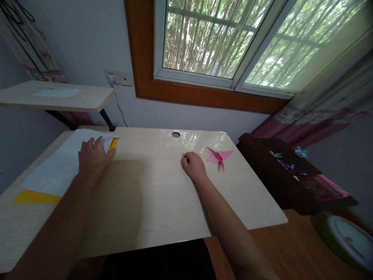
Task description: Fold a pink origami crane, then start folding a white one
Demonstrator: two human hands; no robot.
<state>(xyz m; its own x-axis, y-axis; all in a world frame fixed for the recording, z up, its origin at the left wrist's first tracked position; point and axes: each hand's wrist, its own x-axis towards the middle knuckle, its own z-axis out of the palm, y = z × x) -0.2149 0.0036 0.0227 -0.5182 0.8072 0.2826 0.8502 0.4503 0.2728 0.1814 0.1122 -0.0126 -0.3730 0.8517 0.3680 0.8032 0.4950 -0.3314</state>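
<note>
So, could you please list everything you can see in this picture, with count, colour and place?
desk: one, pale wood, centre, round hole near its back edge
white paper: one sheet, desk's left part
yellow paper: one sheet, under the white paper, corners showing
pink origami crane: one, desk's right part
shelf: one, pale wood, upper left
wall socket: one, white, beside the window
window: one, brown frame, top
dark wooden furniture: one, right of the desk
left hand: flat on the white paper, thumb at the yellow corner
right hand: curled, on the desk beside the crane, grip empty
</note>
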